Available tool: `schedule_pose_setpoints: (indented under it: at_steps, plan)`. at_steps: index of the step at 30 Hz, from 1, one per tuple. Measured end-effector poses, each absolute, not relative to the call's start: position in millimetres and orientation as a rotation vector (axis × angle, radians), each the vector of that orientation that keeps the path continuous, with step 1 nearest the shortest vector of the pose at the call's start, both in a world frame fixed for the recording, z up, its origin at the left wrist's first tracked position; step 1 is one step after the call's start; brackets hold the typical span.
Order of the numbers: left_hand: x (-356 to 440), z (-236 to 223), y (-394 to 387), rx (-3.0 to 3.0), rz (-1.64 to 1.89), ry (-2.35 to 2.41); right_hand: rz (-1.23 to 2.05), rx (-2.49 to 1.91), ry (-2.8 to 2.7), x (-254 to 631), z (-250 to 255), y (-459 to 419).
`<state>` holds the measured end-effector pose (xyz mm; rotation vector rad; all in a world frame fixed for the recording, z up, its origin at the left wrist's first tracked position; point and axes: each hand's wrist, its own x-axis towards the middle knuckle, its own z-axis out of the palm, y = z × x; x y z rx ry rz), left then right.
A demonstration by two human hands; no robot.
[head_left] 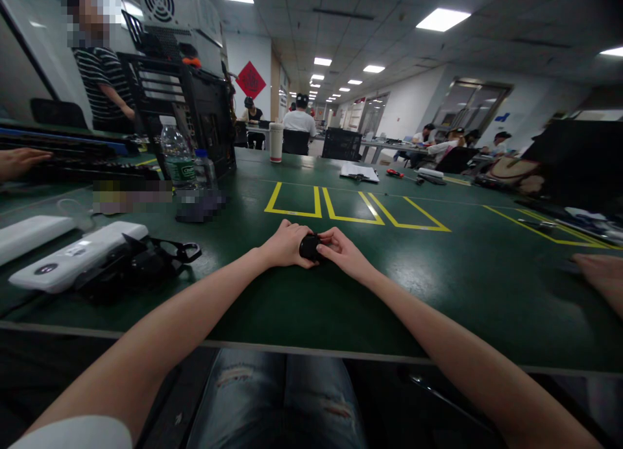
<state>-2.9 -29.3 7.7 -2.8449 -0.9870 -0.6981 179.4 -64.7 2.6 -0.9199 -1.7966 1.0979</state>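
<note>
Between my two hands, just above or on the green table [272, 306], is a small black rounded object [309, 248]; its kind is too unclear to name. My left hand [287, 243] is closed around its left side, thumb below and fingers over the top. My right hand [341, 249] pinches at its right side with thumb and fingertips. Whether the object rests on the tabletop I cannot tell. Yellow tape outlines [296, 213] lie on the table just beyond my hands.
At left lie a white device [73, 257] with black straps [141, 261] and a plastic bottle [178, 154]. A black computer case [209, 111] stands behind. Farther back are a cup [276, 143] and a clipboard [359, 172]. Other people's hands [601, 277] show at both edges.
</note>
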Motion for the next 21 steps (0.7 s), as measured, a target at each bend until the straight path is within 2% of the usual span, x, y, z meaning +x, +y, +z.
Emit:
schedule_pose_setpoints:
  at_steps: [21]
  plan:
    - [-1.6, 6.1, -28.0, -2.852, -0.692, -1.024, 1.107, -0.973, -1.786, 178.7, -1.9, -61.2]
